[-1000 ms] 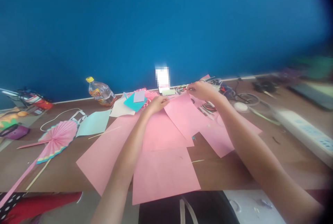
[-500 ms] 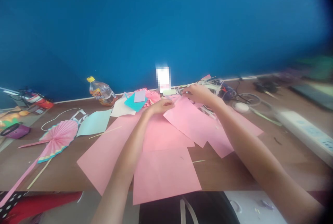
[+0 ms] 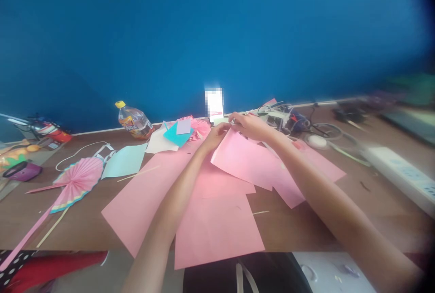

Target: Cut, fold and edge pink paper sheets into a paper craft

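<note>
Near the back of the table, a sheet of pink paper (image 3: 243,159) is pinched at its far edge by both hands, its near part slanting down over other paper. My left hand (image 3: 215,138) closes on the edge at its left corner. Close beside it, my right hand (image 3: 250,125) has bent fingers on the same edge; the fingertips are partly hidden. Beneath my forearms lie more pink sheets, one (image 3: 217,234) reaching over the table's front edge and another (image 3: 139,197) to the left. A bright phone-like screen (image 3: 214,102) stands just behind my hands.
Leftward are a pleated pink paper fan (image 3: 79,175), a light blue sheet (image 3: 124,160), a teal piece (image 3: 176,136) and a yellow-capped bottle (image 3: 134,123). Rightward lie tangled cables and scraps (image 3: 288,120), a white round object (image 3: 316,141) and a power strip (image 3: 397,170).
My right hand has moved left, close to my left hand. The sheet's near-left edge has lifted and curled, and it has shifted slightly left.
</note>
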